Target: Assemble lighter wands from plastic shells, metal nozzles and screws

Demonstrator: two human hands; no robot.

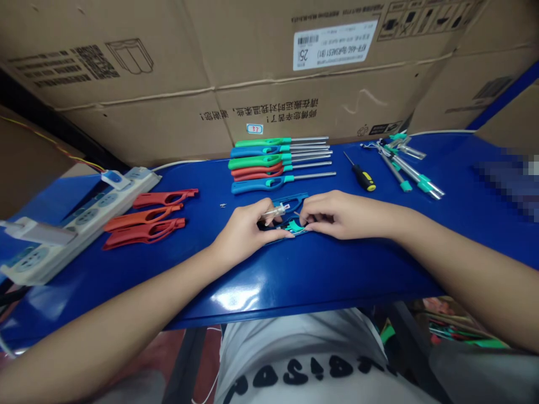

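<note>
My left hand (246, 227) is closed around a clear plastic lighter fuel tank (274, 212) with a whitish end. Under its fingertips lie a teal trigger piece (295, 226) and part of a blue lighter casing (275, 242). My right hand (332, 216) has its fingers pinched together at the right end of these parts; what sits between them is too small to make out. Another blue casing half (297, 198) lies just behind both hands. The fingers hide much of the casing.
Several assembled lighters (256, 163) lie in a row at the back. A screwdriver (362, 177) and metal lighter tubes (415, 171) are right of them. Red casing halves (145, 233) and a power strip (90, 224) are at left. A cardboard box (168, 62) walls the back.
</note>
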